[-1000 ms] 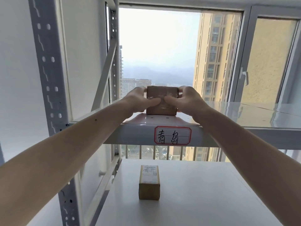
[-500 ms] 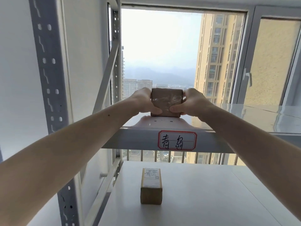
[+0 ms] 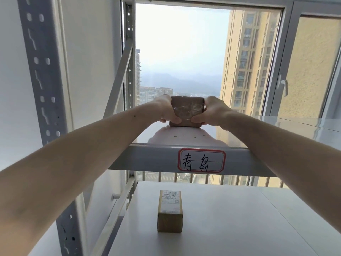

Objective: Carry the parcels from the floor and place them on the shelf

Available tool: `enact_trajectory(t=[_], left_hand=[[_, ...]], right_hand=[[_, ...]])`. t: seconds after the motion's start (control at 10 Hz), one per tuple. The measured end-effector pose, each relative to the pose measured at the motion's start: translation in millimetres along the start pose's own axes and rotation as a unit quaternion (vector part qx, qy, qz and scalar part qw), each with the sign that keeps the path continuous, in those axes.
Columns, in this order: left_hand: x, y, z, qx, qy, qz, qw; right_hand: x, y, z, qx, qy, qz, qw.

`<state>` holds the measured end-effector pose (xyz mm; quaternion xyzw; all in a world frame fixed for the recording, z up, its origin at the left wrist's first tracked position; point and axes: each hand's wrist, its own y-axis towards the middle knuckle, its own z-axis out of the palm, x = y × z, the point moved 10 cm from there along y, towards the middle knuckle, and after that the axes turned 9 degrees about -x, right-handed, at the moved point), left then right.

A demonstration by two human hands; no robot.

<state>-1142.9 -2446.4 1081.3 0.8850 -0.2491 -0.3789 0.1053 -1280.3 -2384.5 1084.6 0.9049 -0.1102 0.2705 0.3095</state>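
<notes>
A small brown cardboard parcel (image 3: 187, 111), wrapped in clear tape, rests on the glossy upper shelf (image 3: 267, 132) of a white metal rack. My left hand (image 3: 167, 110) grips its left side and my right hand (image 3: 212, 111) grips its right side, thumbs across the front face. Both arms reach up over the shelf's front beam. A second brown parcel (image 3: 170, 210) with a white shipping label on top stands on the lower shelf (image 3: 239, 218), directly below.
The upper shelf's front beam carries a red-bordered handwritten label (image 3: 201, 160). A perforated grey upright (image 3: 43, 89) stands at the left, with a diagonal brace (image 3: 118, 82) behind it. A large window (image 3: 184, 52) with a handle at the right lies behind the rack.
Both hands have pushed the parcel slightly further back on the upper shelf, thumbs sliding lower on its front. My view has shifted a little left and down.
</notes>
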Motion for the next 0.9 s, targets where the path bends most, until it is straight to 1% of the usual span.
enact_trajectory(t=[0.3, 0.5, 0.6, 0.7, 0.8, 0.9], left_hand=[[6, 7, 4, -0.003, -0.011, -0.003, 1.000], [15, 4, 3, 0.008, -0.029, -0.033, 0.999], [14, -4, -13, -0.015, -0.004, -0.039, 0.999], [8, -17, -37, -0.038, -0.022, -0.006, 0.999], [-4, -50, -60, -0.030, -0.087, 0.061, 0.994], [-16, -115, -101, -0.084, -0.150, 0.150, 0.974]], right_hand=[[-3, 6, 6, 0.001, 0.003, -0.005, 1.000], [-1, -2, 6, 0.013, -0.014, 0.007, 1.000], [-2, -14, -2, 0.017, -0.074, 0.020, 0.997], [-2, -27, -24, 0.016, -0.080, -0.003, 0.997], [12, -57, -59, -0.006, -0.055, -0.047, 0.997], [20, -110, -109, -0.060, -0.023, -0.089, 0.994]])
